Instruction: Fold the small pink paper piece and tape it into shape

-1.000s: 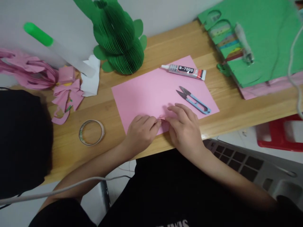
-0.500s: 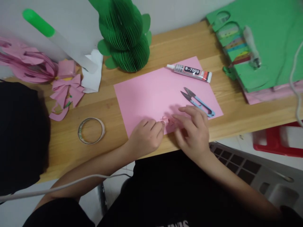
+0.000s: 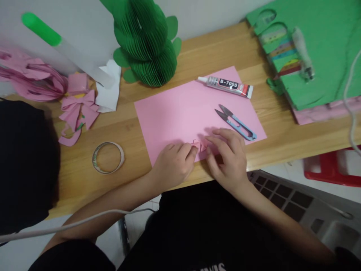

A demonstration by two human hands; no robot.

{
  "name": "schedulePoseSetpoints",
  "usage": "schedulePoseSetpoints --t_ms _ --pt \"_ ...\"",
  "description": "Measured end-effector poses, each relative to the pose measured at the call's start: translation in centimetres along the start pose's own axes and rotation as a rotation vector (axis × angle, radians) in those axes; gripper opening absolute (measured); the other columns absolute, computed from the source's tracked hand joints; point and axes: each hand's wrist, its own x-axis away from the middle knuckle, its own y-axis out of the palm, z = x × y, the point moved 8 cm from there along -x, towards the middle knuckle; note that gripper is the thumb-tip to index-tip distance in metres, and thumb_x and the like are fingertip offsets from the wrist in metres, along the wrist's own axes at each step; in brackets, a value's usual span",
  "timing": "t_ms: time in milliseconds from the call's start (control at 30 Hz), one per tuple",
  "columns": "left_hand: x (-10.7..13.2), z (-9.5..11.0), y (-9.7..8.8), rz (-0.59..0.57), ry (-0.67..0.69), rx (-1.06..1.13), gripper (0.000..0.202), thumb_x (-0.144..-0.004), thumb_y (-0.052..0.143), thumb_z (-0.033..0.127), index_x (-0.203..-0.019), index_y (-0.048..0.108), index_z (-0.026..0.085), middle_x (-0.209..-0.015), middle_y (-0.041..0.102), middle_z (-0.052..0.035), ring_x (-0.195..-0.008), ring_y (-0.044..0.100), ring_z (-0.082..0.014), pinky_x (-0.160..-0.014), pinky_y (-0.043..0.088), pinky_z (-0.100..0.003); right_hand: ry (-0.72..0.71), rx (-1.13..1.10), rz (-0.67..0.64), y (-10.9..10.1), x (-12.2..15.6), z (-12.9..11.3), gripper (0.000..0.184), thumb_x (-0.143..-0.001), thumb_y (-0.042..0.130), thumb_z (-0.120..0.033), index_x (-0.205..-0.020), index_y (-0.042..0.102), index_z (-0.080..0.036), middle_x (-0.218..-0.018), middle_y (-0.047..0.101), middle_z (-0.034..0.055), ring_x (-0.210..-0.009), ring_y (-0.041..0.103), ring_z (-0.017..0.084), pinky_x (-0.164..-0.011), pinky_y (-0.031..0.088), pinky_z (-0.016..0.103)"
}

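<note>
A small folded piece of pink paper lies between my hands, low over a pink paper sheet. My left hand is closed, its thumb and forefinger pinching the left end of the piece. At the right end, the thumb and forefinger of my right hand close on the edge, while the other fingers are loosely curled. Blue-handled thread snips lie on the sheet just beyond my right hand, blades pointing up and left. A B-7000 glue tube rests across the sheet's far edge.
On the left are a tape roll, a pink paper bow, white paper and a green-capped glue stick. A green honeycomb paper figure stands behind. Green sheets are stacked right. A white cable crosses my left arm.
My right thumb has come closer to the forefinger at the paper piece's right end. The left hand keeps its pinch, and the view has shifted slightly.
</note>
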Motion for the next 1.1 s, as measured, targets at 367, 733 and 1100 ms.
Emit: schedulePoseSetpoints --t_ms 367,733,1100 --pt "0.3 -0.6 -1.0 0.143 0.037 0.061 0.022 -0.089 0.049 0.007 -0.103 0.065 0.009 -0.070 0.063 -0.0039 -0.063 0.056 -0.0163 -0.057 0.043 -0.030 0.185 -0.096 0.004 0.7 -0.4 2.0 0.012 -0.087 0.063 -0.025 -0.094 0.070 -0.019 -0.104 0.068 0.0106 -0.101 0.063 0.025 -0.089 0.050 0.046" --pt "0.9 -6.5 -4.3 0.365 -0.350 0.248 0.017 -0.087 0.054 0.008 -0.093 0.068 0.016 -0.078 0.067 -0.0040 -0.069 0.060 -0.0137 -0.063 0.046 -0.028 0.223 -0.210 -0.062 0.2 -1.9 3.4 0.012 -0.079 0.068 -0.028 -0.086 0.073 -0.019 -0.095 0.072 0.0108 -0.093 0.066 0.028 -0.086 0.050 0.049" --pt "-1.6 -7.9 -7.3 0.202 -0.553 0.758 0.015 -0.087 0.057 0.020 -0.086 0.072 0.016 -0.080 0.075 -0.0046 -0.068 0.069 -0.0135 -0.059 0.054 -0.023 0.191 -0.533 -0.054 -4.6 -10.2 -0.6 0.010 -0.080 0.067 -0.026 -0.071 0.068 -0.021 -0.076 0.073 0.0013 -0.072 0.068 0.016 -0.064 0.053 0.029"
